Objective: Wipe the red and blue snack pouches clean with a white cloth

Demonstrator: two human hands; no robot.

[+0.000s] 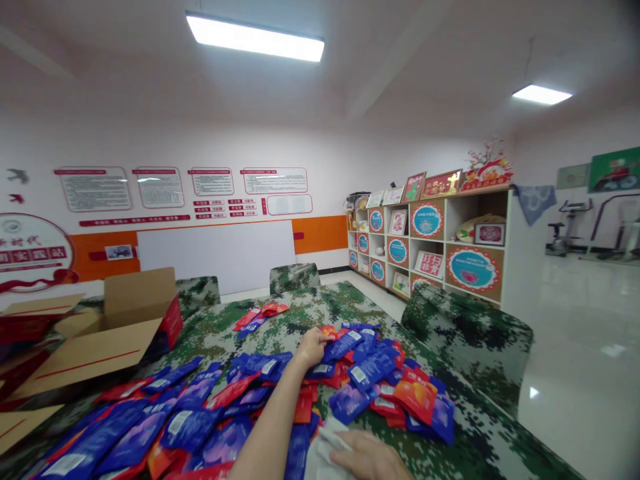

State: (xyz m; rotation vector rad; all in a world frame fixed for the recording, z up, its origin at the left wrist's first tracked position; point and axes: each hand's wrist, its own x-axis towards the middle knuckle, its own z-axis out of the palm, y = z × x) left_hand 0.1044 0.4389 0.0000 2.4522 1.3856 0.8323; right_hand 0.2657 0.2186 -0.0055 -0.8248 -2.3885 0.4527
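My left arm reaches forward over a big heap of blue and red flat packets (373,367) spread on a camouflage-covered table (480,427). My left hand (313,347) rests at the far side of the heap. Its fingers curl down onto a red packet (329,330) and the blue ones beside it. My right hand (370,457) is at the bottom edge of the view, fingers closed on a crumpled white bag or sheet (325,443) lying among the packets. A smaller bunch of red and blue packets (260,315) lies apart, farther up the table.
An open cardboard box (125,320) stands at the left of the table. Camouflage-covered chairs (467,333) stand at the right side and the far end. A shelf unit (435,243) with pictures lines the right wall. Shiny floor stretches to the right.
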